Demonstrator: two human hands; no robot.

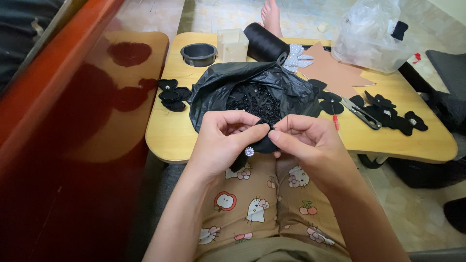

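Nearest the camera are the person's knees in tan trousers (pixel 264 204) printed with cartoon cats and fruit, and above them the two forearms meet over the lap. The left hand (pixel 221 140) is closed in a pinch on a small black fabric bow (pixel 264 143), thumb and forefinger gripping its upper edge. The right hand (pixel 306 140) is also closed on the bow from the right side, fingertips meeting those of the left. The bow sits just off the near edge of the low wooden table (pixel 403 140), above the lap. Its long axis appears to run from the upper right down to the lower left, where a dark tail (pixel 238 164) hangs toward the knees. A round sparkling stud (pixel 249 151) on it faces the camera.

Just beyond the hands, a crumpled black plastic bag (pixel 233 82) lies open on the table, holding black beads (pixel 255 102). To its left lies a stack of finished black bows (pixel 172 94); to the right, more black bows (pixel 393 116) and small thread snips (pixel 361 112). At the far edge stand a dark round cup (pixel 199 54), a clear square container (pixel 232 44), a black thread spool (pixel 264 42) lying on its side, and a clear plastic bag (pixel 374 36).
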